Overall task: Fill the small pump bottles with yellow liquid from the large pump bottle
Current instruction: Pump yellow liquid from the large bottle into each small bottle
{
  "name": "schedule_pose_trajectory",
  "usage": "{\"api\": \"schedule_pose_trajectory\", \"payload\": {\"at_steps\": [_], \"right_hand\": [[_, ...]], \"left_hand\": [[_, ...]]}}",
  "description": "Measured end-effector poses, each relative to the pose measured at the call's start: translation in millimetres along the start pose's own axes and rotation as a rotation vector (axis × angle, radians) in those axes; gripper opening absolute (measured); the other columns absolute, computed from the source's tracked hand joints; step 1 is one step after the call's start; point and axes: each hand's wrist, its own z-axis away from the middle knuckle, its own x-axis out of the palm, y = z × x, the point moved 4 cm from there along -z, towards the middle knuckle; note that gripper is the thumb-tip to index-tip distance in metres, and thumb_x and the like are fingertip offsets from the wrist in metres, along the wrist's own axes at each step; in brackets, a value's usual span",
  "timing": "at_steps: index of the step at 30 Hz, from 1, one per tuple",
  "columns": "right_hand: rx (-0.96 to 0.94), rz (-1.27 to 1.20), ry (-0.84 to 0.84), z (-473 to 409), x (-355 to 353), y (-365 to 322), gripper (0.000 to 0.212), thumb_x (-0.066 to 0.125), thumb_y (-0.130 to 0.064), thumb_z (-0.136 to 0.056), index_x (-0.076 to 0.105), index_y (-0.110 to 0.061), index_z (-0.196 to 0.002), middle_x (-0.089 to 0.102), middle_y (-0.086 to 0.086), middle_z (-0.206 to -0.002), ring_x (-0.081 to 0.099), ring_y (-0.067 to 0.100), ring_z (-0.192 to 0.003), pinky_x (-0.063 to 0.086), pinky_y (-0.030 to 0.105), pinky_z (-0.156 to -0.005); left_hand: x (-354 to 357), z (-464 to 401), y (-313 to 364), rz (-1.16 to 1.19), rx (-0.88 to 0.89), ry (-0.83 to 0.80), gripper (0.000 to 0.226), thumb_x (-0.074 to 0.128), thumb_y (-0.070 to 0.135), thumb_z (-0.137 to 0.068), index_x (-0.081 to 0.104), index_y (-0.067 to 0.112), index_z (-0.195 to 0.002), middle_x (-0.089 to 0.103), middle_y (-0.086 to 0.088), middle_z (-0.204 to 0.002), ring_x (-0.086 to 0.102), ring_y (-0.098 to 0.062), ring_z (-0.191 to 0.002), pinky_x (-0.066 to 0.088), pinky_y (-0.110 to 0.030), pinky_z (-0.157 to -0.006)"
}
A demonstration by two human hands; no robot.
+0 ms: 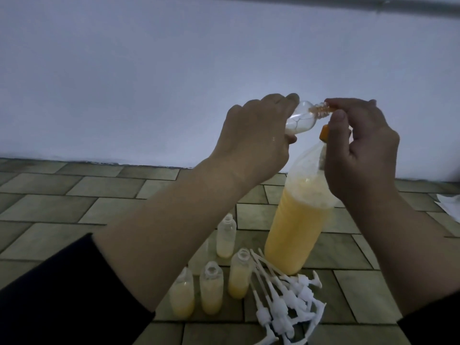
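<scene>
Pale wall (174, 70) fills the upper half of the view, and below it a floor (74, 207) of grey-green tiles carries everything else. The light is dim.

The left hand (251, 135) grips a small clear bottle (127, 117), fingers curled round its body, and holds it tilted almost on its side with the open neck pointing to the right. A little pale liquid lies in its lower end. The right hand (358, 150) is raised just beside that neck; its thumb and forefinger pinch an orange nozzle (331, 109) whose tip meets the mouth of the small bottle. Whether liquid is flowing there cannot be told.

Under the right hand stands the large bottle (296, 225), upright on the floor, about two thirds full of yellow liquid, with foam on the inside of its upper part. An orange part (398, 132) sits at its top, partly hidden by the right hand.

In front of the large bottle, on the floor, stand four small bottles without caps: one farther back (226, 236), and three in a nearer row (182, 298) (211, 288) (239, 275). Each holds yellow liquid in its lower part. Just to their right lies a loose heap of white pump heads (288, 302) with long tubes, touching one another.

Dark sleeves (62, 295) cover both forearms near the bottom edge.
</scene>
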Motion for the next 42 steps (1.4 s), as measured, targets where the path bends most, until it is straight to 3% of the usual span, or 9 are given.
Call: {"api": "schedule_pose_trajectory", "payload": {"at_steps": [4, 11, 17, 20, 23, 29, 33, 38, 42], "right_hand": [[-0.031, 0.009, -0.024, -11.4, -11.0, -6.7, 0.043, 0.033, -0.030, -0.098, 0.064, -0.006, -0.112, 0.062, -0.002, -0.106, 0.049, 0.002, -0.101, 0.022, 0.030, -0.114], [-0.005, 0.059, 0.025, -3.7, -4.1, -3.4, 0.044, 0.033, -0.032, -0.096, 0.062, -0.005, -0.115, 0.064, 0.009, -0.114, 0.055, 0.020, -0.110, 0.022, 0.029, -0.113], [0.017, 0.057, -0.050, -4.5, -3.1, -5.8, 0.046, 0.033, -0.035, -0.095, 0.061, -0.007, -0.118, 0.063, 0.007, -0.116, 0.054, 0.017, -0.112, 0.021, 0.028, -0.114], [-0.004, -0.020, -0.002, -15.7, -11.5, -12.9, 0.044, 0.033, -0.033, -0.096, 0.066, -0.007, -0.107, 0.061, -0.004, -0.102, 0.048, -0.001, -0.096, 0.034, 0.045, -0.108], [0.035, -0.105, 0.097, -12.7, -12.3, -10.0, 0.039, 0.035, -0.026, -0.096, 0.068, -0.007, -0.101, 0.058, -0.010, -0.097, 0.045, -0.009, -0.094, 0.039, 0.050, -0.102], [0.081, -0.097, 0.085, -2.1, -2.7, -2.8, 0.041, 0.035, -0.029, -0.093, 0.068, -0.007, -0.102, 0.063, -0.004, -0.096, 0.057, 0.007, -0.094, 0.036, 0.045, -0.106], [0.062, -0.106, 0.057, -11.9, -8.2, -12.4, 0.043, 0.034, -0.031, -0.094, 0.069, -0.008, -0.099, 0.057, -0.011, -0.094, 0.046, -0.007, -0.091, 0.037, 0.047, -0.104], [0.052, -0.090, 0.108, -9.6, -9.2, -9.7, 0.040, 0.034, -0.027, -0.096, 0.068, -0.007, -0.101, 0.055, -0.014, -0.096, 0.045, -0.010, -0.094, 0.040, 0.047, -0.101], [0.102, -0.085, 0.084, -1.6, -3.0, -5.6, 0.040, 0.034, -0.027, -0.092, 0.068, -0.009, -0.104, 0.058, -0.010, -0.100, 0.058, 0.006, -0.093, 0.041, 0.049, -0.101]], "left_hand": [[-14.3, -11.2, 1.3, -0.063, 0.022, 0.025, 0.048, 0.056, 0.029, -0.089, 0.042, 0.025, -0.134, 0.055, 0.005, -0.125, 0.055, -0.022, -0.107, 0.038, -0.034, -0.083], [-8.9, -4.7, 5.9, 0.006, 0.015, 0.027, 0.045, 0.058, 0.024, -0.087, 0.046, 0.020, -0.130, 0.058, 0.001, -0.120, 0.057, -0.024, -0.101, 0.045, -0.040, -0.087], [-8.7, -5.3, 1.0, -0.025, -0.004, -0.038, 0.045, 0.058, 0.026, -0.089, 0.045, 0.022, -0.132, 0.057, 0.001, -0.123, 0.056, -0.026, -0.105, 0.044, -0.040, -0.089], [-18.1, -10.3, 2.4, -0.036, 0.008, 0.008, 0.044, 0.058, 0.027, -0.088, 0.046, 0.023, -0.130, 0.058, 0.002, -0.121, 0.057, -0.025, -0.103, 0.044, -0.038, -0.087], [-17.4, -9.7, 6.3, -0.021, 0.021, 0.037, 0.046, 0.059, 0.027, -0.087, 0.046, 0.023, -0.132, 0.058, 0.003, -0.122, 0.057, -0.024, -0.103, 0.044, -0.036, -0.086], [-5.6, -4.3, 5.4, -0.005, -0.013, -0.033, 0.048, 0.057, 0.027, -0.088, 0.044, 0.023, -0.134, 0.056, 0.002, -0.125, 0.055, -0.024, -0.108, 0.043, -0.037, -0.090], [-18.0, -11.1, 3.6, -0.033, -0.010, -0.012, 0.045, 0.058, 0.029, -0.089, 0.045, 0.024, -0.132, 0.055, 0.003, -0.126, 0.054, -0.023, -0.109, 0.041, -0.035, -0.089], [-16.0, -9.3, 6.8, -0.008, -0.011, 0.024, 0.043, 0.058, 0.027, -0.088, 0.047, 0.024, -0.129, 0.057, 0.003, -0.122, 0.055, -0.023, -0.105, 0.043, -0.036, -0.087], [-3.9, -3.3, 7.0, 0.017, -0.031, -0.021, 0.046, 0.059, 0.026, -0.088, 0.046, 0.022, -0.131, 0.057, 0.001, -0.125, 0.055, -0.024, -0.106, 0.043, -0.036, -0.088]]}}
